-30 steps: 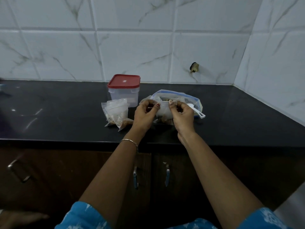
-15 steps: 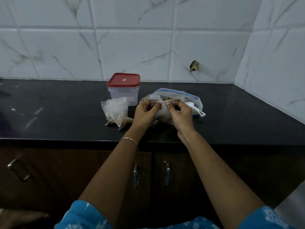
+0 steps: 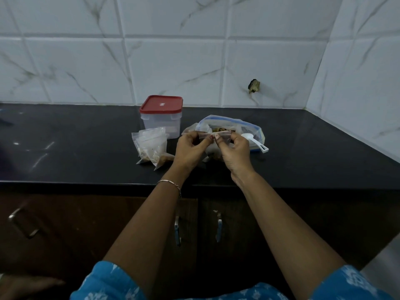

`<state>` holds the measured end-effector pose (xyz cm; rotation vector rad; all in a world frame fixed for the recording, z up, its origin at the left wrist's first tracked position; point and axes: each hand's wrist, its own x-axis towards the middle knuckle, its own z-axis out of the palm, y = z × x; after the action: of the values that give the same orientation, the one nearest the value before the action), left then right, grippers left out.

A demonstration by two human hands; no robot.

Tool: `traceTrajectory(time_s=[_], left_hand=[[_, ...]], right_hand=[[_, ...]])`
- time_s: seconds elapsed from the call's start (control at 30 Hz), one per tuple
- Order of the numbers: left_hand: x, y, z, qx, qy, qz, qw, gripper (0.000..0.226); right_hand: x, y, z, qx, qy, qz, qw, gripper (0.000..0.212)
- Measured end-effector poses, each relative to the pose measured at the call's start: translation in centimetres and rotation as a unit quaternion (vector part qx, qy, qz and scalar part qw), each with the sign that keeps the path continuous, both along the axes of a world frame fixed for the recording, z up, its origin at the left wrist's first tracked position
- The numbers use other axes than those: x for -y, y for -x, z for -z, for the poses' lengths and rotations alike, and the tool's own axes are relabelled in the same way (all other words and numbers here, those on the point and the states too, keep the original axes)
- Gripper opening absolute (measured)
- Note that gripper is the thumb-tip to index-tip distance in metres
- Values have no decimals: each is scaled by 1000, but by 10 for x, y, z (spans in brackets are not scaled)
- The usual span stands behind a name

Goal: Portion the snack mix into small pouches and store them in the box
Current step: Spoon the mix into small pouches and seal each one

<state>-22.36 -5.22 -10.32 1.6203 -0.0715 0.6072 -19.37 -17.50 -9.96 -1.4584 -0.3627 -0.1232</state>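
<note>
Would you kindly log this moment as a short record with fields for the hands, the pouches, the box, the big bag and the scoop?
left hand: pinching the left part of the small pouch's zip strip
right hand: pinching the strip's right part
small pouch: held above the counter, partly hidden by the hands
filled pouches: piled on the counter, left of the hands
box: red lid on, behind the pile
large bag: open, snack mix visible
scoop: white, lying against the large bag

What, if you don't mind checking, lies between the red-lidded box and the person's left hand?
In the head view, only bare black counter separates the box from the left hand; the filled pouches sit just left of that gap.
</note>
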Motion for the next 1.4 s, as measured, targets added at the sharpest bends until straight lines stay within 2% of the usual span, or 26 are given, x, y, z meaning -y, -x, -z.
traceTrajectory(time_s=[0.37,0.57,0.7,0.83,1.1,1.23,1.4], left_hand=[[-2,-5,2,-14,-9,-18,1000,15],[-3,-6,4,-12,11,-70,997,8],[-2,-6,3,-19,6,-86,996,11],[-1,-5,2,-21,-10,-77,997,3],[-2,-9,3,-35,-55,-92,994,15],[-1,-8,2,-40,-69,-98,992,18],[-4,-5,2,-51,-43,-81,994,13]], right_hand=[[0,-1,0,-5,-7,1,1000,8],[-5,-5,3,-22,-34,-3,999,12],[-6,-7,3,2,-25,30,999,15],[-6,-11,6,4,-40,69,997,10],[-2,-11,5,-3,-103,116,988,11],[-2,-10,6,-19,-109,107,988,8],[3,-7,3,-60,-113,50,991,19]])
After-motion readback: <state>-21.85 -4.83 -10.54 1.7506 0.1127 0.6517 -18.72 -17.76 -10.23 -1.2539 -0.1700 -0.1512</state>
